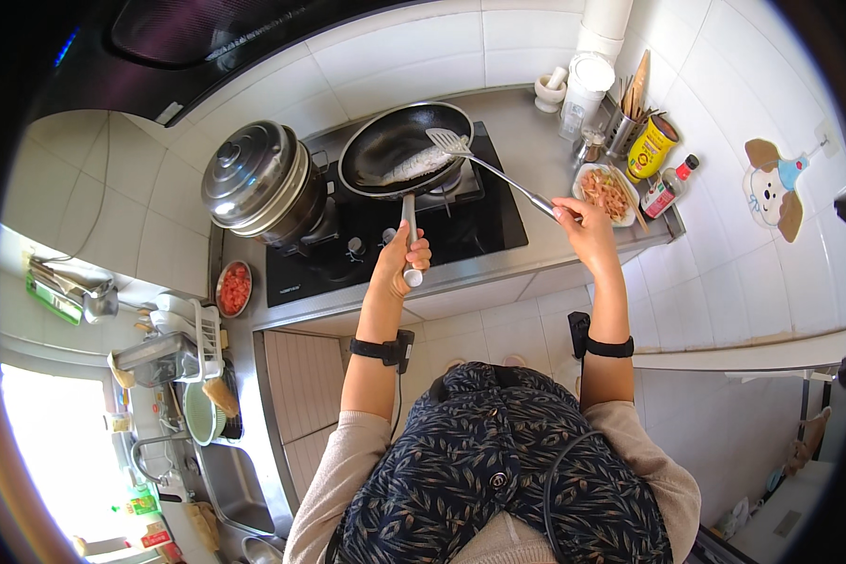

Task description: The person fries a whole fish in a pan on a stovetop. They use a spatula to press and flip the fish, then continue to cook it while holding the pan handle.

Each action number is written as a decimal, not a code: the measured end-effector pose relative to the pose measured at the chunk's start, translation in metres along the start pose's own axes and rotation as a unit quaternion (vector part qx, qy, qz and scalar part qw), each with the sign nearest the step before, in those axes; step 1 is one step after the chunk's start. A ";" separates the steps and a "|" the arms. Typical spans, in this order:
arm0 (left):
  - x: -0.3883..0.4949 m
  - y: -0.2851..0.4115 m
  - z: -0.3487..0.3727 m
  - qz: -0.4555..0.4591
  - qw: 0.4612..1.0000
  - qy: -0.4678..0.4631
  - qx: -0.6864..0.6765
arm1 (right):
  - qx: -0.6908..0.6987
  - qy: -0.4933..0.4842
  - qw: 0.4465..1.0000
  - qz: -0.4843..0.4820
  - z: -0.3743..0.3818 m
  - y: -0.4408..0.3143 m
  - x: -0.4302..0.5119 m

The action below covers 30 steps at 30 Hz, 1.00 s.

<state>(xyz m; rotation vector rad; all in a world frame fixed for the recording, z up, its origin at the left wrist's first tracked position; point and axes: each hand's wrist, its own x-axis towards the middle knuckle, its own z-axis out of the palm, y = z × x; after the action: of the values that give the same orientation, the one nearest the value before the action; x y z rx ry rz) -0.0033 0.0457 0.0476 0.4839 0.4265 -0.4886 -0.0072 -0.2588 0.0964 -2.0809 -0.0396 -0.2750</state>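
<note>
My left hand (pixel 401 259) grips the handle of a black frying pan (pixel 388 141), which is tilted over the right burner of the gas stove (pixel 493 225). A whole fish (pixel 414 166) with a pale, whitish coating lies in the lower right part of the pan. My right hand (pixel 586 229) holds the handle of a slotted metal spatula (pixel 450 142); its head is over the fish's right end, and whether they touch I cannot tell.
A lidded steamer pot (pixel 257 183) stands on the left burner. A bowl of chopped red food (pixel 234 287) sits left of the stove. Rightward are a plate of sliced ingredients (pixel 605 192) with chopsticks, a red-capped bottle (pixel 666 189), a yellow container (pixel 650 148) and a mortar (pixel 550 93).
</note>
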 end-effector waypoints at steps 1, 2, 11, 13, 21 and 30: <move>0.000 0.001 0.001 -0.002 1.000 -0.004 -0.004 | -0.001 0.002 1.000 -0.008 0.000 0.000 0.000; 0.000 0.002 0.002 -0.003 1.000 -0.007 -0.009 | 0.000 0.004 1.000 -0.013 0.000 0.001 0.001; 0.004 -0.011 -0.002 0.002 1.000 -0.013 0.007 | -0.001 0.004 1.000 -0.027 -0.003 0.004 0.002; 0.007 -0.019 -0.006 0.015 0.999 -0.008 0.034 | -0.002 0.003 1.000 -0.027 -0.003 0.007 0.001; 0.012 -0.048 -0.020 0.057 0.989 0.028 0.136 | -0.014 -0.003 1.000 -0.010 -0.005 0.018 0.002; 0.014 -0.062 -0.024 0.122 0.954 0.084 0.261 | -0.039 -0.018 0.999 -0.003 -0.013 0.016 -0.002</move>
<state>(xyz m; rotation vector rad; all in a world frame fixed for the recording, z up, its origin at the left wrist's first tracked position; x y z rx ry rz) -0.0316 0.0051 0.0004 1.0826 0.3911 -0.3169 -0.0091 -0.2782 0.0890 -2.1644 -0.0574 -0.2454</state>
